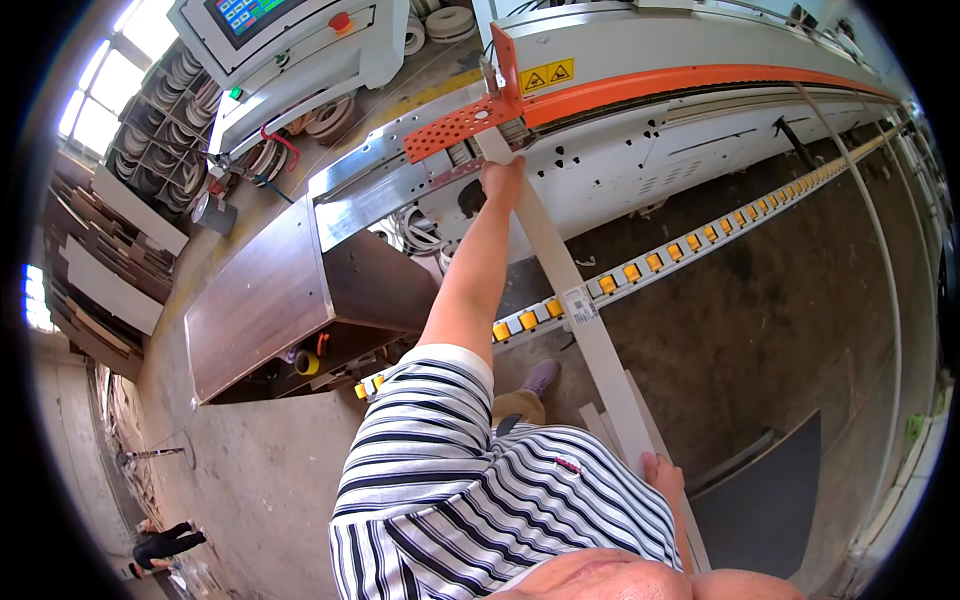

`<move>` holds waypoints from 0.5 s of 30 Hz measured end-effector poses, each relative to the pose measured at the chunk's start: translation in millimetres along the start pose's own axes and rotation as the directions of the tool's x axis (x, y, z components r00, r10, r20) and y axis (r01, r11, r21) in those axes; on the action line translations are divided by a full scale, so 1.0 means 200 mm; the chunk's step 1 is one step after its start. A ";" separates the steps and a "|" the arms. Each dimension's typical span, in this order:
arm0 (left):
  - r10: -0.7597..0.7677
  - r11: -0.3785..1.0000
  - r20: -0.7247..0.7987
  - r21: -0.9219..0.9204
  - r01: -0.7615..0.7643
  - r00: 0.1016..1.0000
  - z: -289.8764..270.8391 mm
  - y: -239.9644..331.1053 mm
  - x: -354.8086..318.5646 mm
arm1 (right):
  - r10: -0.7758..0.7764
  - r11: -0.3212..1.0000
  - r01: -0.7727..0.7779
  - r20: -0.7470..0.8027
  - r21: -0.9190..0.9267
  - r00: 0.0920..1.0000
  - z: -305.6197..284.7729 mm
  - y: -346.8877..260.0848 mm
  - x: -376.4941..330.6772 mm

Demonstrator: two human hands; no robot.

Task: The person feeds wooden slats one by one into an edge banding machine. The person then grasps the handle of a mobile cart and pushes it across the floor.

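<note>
A long, narrow pale board (pixel 602 355) with a printed label near its middle runs from the machine towards my body. My left hand (pixel 503 183) is closed on its far end, just below the perforated orange plate (pixel 450 130) of the machine. Lower right, close to my striped shirt, my right hand (pixel 663 475) is closed around the board's near part; some of its fingers are hidden. The far tip of the board lies at the machine's metal feed edge (pixel 365 205). Partway along, the board crosses over a rail with yellow rollers (pixel 655 262).
A long machine (pixel 640 150) with an orange guard stretches right; its control panel (pixel 290 70) stands upper left. Left of me is a brown cabinet (pixel 265 290) with tape rolls inside. Dark panel (pixel 765 500) stands lower right. Another person (pixel 165 545) is far off lower left.
</note>
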State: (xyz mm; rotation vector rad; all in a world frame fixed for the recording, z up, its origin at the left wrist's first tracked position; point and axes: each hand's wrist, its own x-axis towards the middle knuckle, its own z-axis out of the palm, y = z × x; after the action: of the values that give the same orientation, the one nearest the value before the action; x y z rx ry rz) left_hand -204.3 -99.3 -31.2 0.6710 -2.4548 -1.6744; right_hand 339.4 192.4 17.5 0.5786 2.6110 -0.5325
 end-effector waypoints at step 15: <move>0.170 0.984 -0.071 0.068 -0.165 0.983 -0.12 -0.25 0.28 | -0.035 0.992 0.028 0.056 0.125 0.998 -0.02 -0.10 0.02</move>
State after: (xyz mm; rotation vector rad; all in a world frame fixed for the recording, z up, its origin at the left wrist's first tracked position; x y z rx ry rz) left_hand -233.2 -157.3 -75.9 0.5085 -2.4422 -1.4901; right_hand 326.1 178.3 23.9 0.5533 2.5494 -0.7146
